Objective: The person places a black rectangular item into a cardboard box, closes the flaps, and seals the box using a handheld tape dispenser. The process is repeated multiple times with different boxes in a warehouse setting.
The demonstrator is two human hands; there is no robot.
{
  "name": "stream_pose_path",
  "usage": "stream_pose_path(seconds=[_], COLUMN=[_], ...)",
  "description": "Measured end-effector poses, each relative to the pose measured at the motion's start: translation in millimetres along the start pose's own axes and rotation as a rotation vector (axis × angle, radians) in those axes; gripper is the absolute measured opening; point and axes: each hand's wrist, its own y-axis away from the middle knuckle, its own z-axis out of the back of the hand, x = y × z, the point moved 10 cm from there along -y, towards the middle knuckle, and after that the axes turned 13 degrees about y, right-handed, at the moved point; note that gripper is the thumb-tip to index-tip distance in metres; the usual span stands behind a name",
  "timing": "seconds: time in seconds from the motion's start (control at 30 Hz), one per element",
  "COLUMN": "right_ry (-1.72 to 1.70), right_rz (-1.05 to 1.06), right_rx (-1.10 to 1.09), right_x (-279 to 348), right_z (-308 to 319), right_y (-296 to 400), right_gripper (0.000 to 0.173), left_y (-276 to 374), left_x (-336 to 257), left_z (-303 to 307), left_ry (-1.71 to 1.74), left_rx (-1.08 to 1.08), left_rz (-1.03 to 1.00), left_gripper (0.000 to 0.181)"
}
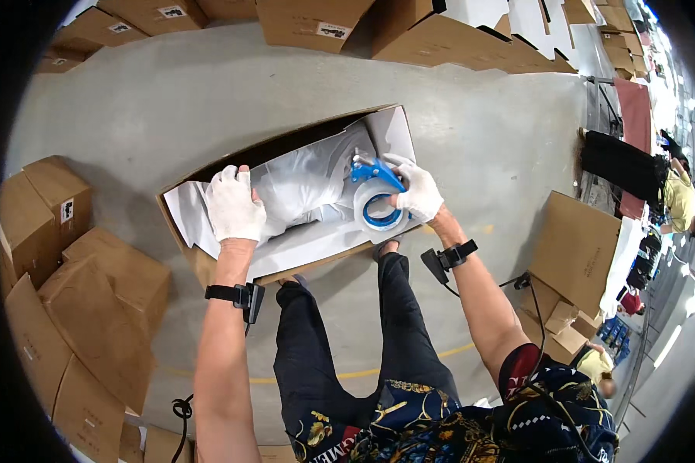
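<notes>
An open cardboard carton (208,267) stands on the floor in front of my feet, lined with white sheet (301,249). Inside lies white, bag-like wrapped content (301,185). My left hand (234,205), in a white glove that leaves the fingertips bare, is over the carton's left end, against the white lining. Its palm side is hidden, so a grip on the lining cannot be made out. My right hand (420,191), gloved the same way, grips a blue tape dispenser (375,171) with a roll of clear tape (362,217), held above the carton's right end.
Closed cartons (58,202) and more boxes (87,312) crowd the left side. A row of cartons (313,26) runs along the far side. At right are a large carton (579,249), smaller boxes (562,324), and a person (631,168) by a table. A cable (536,307) hangs near my right arm.
</notes>
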Motion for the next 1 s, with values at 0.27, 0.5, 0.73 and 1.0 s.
stream_pose_path(seconds=[0.27, 0.5, 0.73, 1.0], right_ry=[-0.857, -1.261, -1.510, -1.343], right_rz=[-0.344, -0.706, -0.676, -0.390], right_rx=[-0.096, -0.253, -0.433, -0.310], right_x=[-24, -57, -50, -33], right_z=[33, -53, -102, -48], right_y=[96, 221, 172, -5], right_gripper=[0.056, 0.057, 0.052, 0.032], left_y=[45, 27, 77, 230], left_x=[67, 273, 289, 278], left_z=[77, -32, -48, -161], left_ry=[0.183, 0.618, 0.960, 1.267], left_rx=[-0.478, -0.003, -0.200, -0.417], left_rz=[0.020, 0.590, 0.791, 1.118], left_gripper=[0.069, 0.051, 0.032, 0.035])
